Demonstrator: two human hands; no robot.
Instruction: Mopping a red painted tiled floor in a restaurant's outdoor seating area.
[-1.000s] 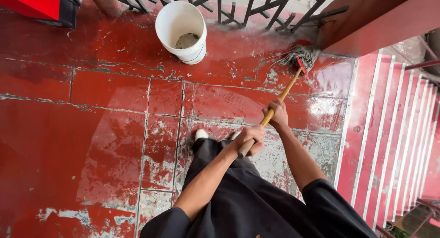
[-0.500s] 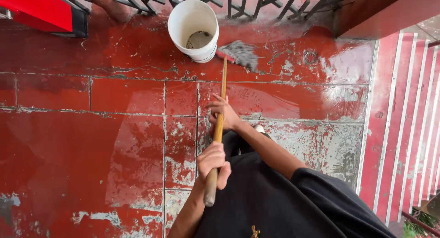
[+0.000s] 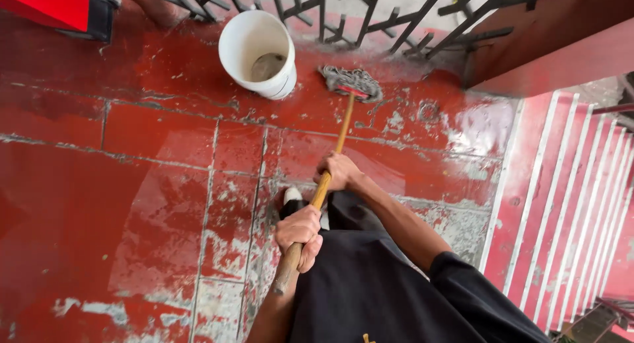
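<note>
The left hand wraps the wooden mop handle near its lower end, grip closed around it. The right hand clasps the handle further up. The handle runs away from the person, tilting slightly right, to the grey mop head on the wet red floor, just right of the white bucket.

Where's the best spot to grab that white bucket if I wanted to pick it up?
Grab the white bucket by its open top rim, reaching down from above. It stands upright with a wide mouth, and no handle shows. The side away from the mop head is freer.
</note>
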